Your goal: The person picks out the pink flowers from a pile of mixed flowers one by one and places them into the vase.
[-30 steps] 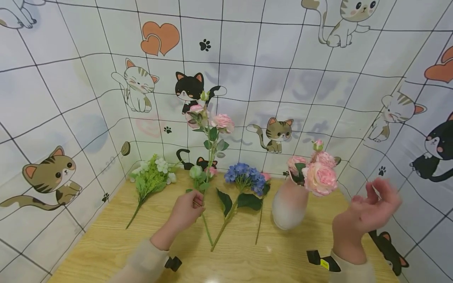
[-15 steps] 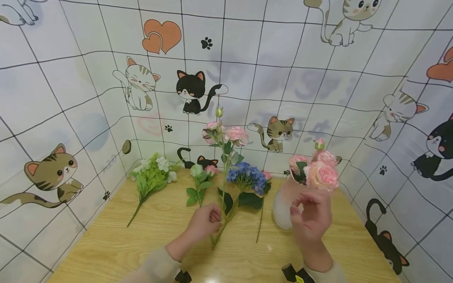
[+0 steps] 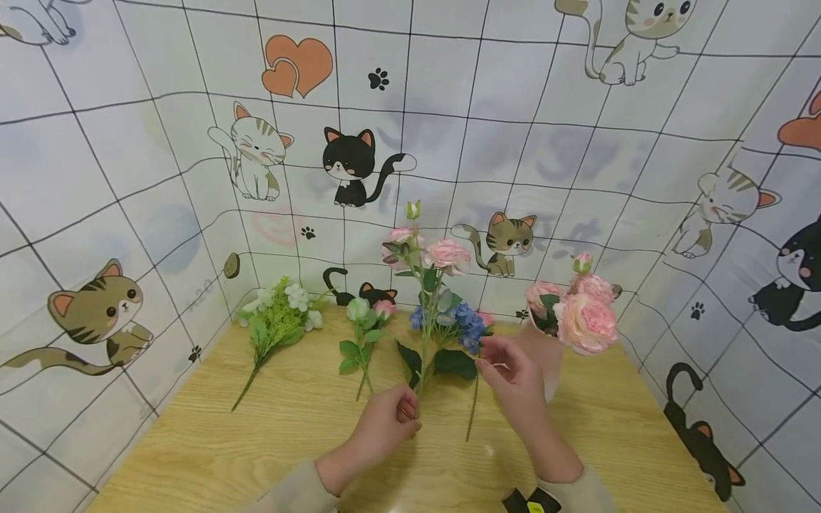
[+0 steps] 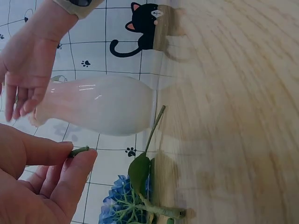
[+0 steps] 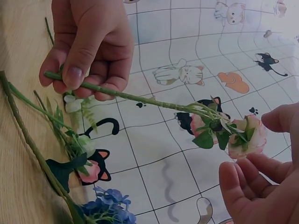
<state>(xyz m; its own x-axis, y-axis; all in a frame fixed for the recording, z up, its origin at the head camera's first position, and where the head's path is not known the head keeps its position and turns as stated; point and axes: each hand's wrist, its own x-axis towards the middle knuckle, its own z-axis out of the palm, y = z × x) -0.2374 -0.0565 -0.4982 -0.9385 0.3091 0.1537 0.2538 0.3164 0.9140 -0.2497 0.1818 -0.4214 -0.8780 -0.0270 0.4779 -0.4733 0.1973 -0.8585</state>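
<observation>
Rose spray point(image 3: 430, 279): upright, now farther right, before blue hydrangea point(image 3: 470, 326) | left hand point(image 3: 387, 427): pinches its stem | right hand point(image 3: 519, 385): closer in, fingers parted, bloom contact unclear | both hands now flank it

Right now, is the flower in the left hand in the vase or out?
Out. The left hand pinches the flower near its bare lower end, which sits apart from the vase.

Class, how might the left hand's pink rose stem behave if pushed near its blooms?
The rose stem is probably fairly stiff: gripped near its lower end, it runs straight. It may swivel, likely top-heavy with blooms clustered atop.
</observation>
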